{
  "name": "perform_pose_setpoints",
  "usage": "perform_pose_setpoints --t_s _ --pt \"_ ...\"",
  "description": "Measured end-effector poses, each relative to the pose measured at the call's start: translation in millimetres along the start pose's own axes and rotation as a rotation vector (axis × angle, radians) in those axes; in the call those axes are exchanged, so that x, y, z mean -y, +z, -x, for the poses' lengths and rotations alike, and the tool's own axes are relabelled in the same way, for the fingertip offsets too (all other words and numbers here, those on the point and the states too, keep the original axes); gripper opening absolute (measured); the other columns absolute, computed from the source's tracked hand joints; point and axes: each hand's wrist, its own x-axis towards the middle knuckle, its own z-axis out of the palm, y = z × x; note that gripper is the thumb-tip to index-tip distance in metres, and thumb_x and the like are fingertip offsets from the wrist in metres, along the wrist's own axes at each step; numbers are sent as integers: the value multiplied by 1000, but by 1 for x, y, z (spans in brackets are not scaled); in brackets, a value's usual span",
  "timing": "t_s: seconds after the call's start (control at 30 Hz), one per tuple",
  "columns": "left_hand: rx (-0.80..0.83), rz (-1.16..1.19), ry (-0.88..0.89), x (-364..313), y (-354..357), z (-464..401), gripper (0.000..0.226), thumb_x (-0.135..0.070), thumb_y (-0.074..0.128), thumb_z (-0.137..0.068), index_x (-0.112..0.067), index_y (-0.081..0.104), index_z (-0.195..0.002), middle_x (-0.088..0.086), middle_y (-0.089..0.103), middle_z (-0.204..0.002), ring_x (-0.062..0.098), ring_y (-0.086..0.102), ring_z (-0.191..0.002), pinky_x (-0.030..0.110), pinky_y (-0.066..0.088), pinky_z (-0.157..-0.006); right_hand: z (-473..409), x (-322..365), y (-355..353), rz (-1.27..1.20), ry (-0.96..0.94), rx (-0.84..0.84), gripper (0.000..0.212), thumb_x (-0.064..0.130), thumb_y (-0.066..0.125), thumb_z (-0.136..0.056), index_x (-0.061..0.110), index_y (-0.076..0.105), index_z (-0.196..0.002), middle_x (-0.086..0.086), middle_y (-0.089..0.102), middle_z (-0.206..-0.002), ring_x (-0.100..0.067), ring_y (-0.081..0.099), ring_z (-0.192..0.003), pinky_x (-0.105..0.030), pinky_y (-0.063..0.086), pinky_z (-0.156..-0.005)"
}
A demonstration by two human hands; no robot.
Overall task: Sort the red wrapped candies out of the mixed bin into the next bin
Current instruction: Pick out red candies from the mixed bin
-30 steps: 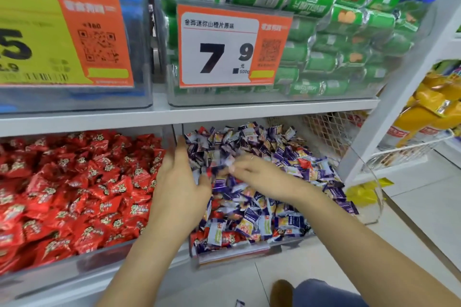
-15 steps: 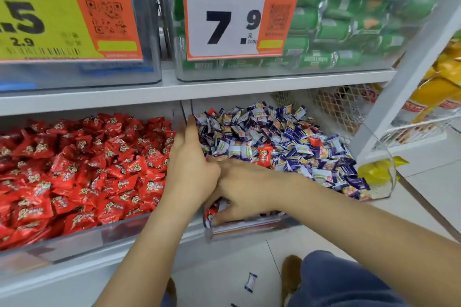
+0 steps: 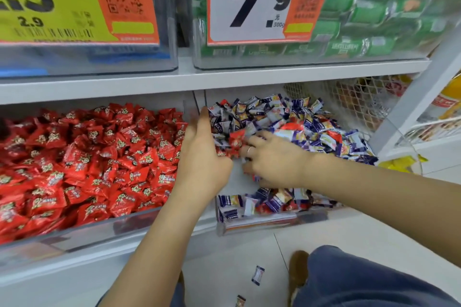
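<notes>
The mixed bin (image 3: 262,225) at lower right holds purple-and-white candies (image 3: 282,117) with a few red ones (image 3: 290,126) among them. The neighbouring bin (image 3: 99,228) on the left is full of red wrapped candies (image 3: 104,157). My left hand (image 3: 202,159) stands upright at the mixed bin's left edge, fingers pointing up, its thumb folded over some red candies (image 3: 219,152) against the palm. My right hand (image 3: 274,159), with a ring on one finger, lies on the pile and pinches a red candy (image 3: 237,139) right beside the left hand.
A white shelf board (image 3: 224,80) hangs low over both bins, carrying clear boxes with price signs (image 3: 249,2). A wire basket (image 3: 354,102) flanks the mixed bin on the right. Two stray candies (image 3: 257,274) lie on the floor tiles near my shoe (image 3: 298,271).
My right hand rose from the bin's front edge to the middle of the pile and now pinches a red candy. The left hand has stayed at the bin's left edge.
</notes>
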Motion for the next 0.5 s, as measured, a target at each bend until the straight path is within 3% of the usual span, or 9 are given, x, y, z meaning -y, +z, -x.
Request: perform_pose_setpoints --t_s 0.07,0.2,0.33,0.4,0.5 --pt "-2 -3 2 0 0 1 87 4 55 -79 -20 13 -151 12 24 -150 29 27 -137 34 27 -110 20 -19 -8 -19 164 -37 41 38 58 -83 21 58 -121 -9 53 -126 -31 46 -117 -44 42 -93" --pt "-8 -8 -37 -3 0 3 91 7 54 -79 -24 10 -152 8 21 -152 29 26 -139 39 28 -113 59 -51 5 -427 440 -160 39 41 52 -90 17 58 -120 -12 54 -125 -32 51 -112 -37 43 -87" --pt "-31 -42 -46 -6 2 4 90 6 57 -76 -21 14 -151 11 25 -148 30 31 -135 39 29 -111 105 -53 22 -705 566 -185 44 53 47 -89 28 59 -124 -3 42 -143 -20 36 -132 -28 26 -105" --pt "-88 -159 -3 -7 3 4 85 0 60 -74 -16 22 -149 14 29 -145 32 31 -132 40 28 -111 122 -47 22 -878 647 -262 47 58 50 -82 38 58 -124 6 34 -148 -10 26 -138 -25 19 -108" --pt "-251 -503 241 -7 8 3 65 -10 62 -72 -8 46 -135 24 37 -140 42 34 -128 54 27 -108 140 -41 16 -1067 776 -492 29 51 59 -86 45 62 -114 14 41 -141 2 35 -129 -18 31 -100"
